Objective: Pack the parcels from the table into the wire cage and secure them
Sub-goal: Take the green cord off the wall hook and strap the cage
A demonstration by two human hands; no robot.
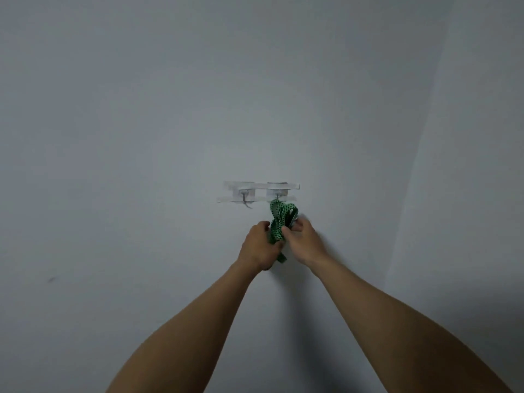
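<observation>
Head view: gripping the bunched green dotted strap (276,222) in the curled left hand (258,246); pinching its upper loops with the right hand (302,240). Hangs from the right taped hook (276,194) on the wall (141,137), beside the left hook (244,198).

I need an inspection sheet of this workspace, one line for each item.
Surface: grey wall; no table in view.
Job's things: green strap hangs from the right hook; parcels and cage not in view.
Clutter: nothing seen.
Hands: left hand and right hand both grip the green strap.
Cables: nothing seen.
Surroundings: left hook holds nothing; tape strips run across both hooks.
</observation>
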